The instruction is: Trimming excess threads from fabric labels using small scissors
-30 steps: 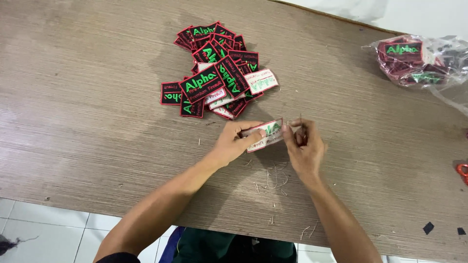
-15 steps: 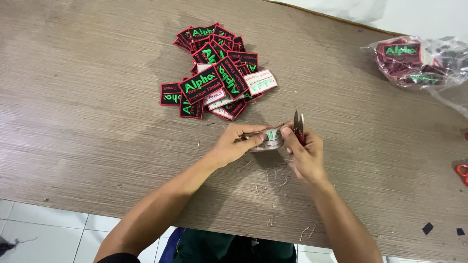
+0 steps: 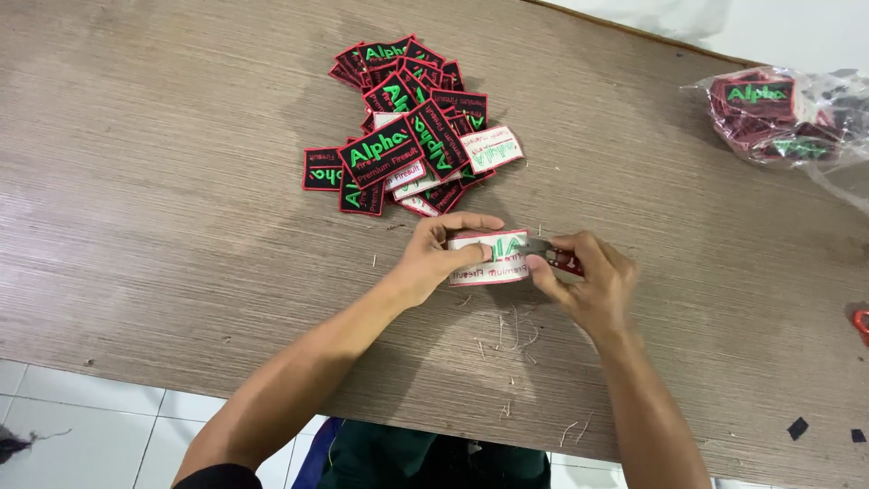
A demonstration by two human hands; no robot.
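Observation:
My left hand (image 3: 436,257) pinches a rectangular embroidered patch (image 3: 491,259) by its left end, white back side up with green stitching and a red edge. My right hand (image 3: 588,281) grips small thread snips (image 3: 552,254) with a red handle, the metal tip lying against the patch's right end. Both hands hover just above the wooden table (image 3: 172,190). Cut thread bits (image 3: 513,328) lie scattered under and in front of the hands.
A heap of black, red-edged patches with green lettering (image 3: 404,147) lies beyond the hands. A clear plastic bag of more patches (image 3: 784,113) sits at the far right. A red object (image 3: 861,321) pokes in at the right edge. White floor tiles (image 3: 81,417) show below the table.
The patch has been turned and now lies flatter with its white back facing up. The snips, upright half a second ago, now point sideways at the patch's right end.

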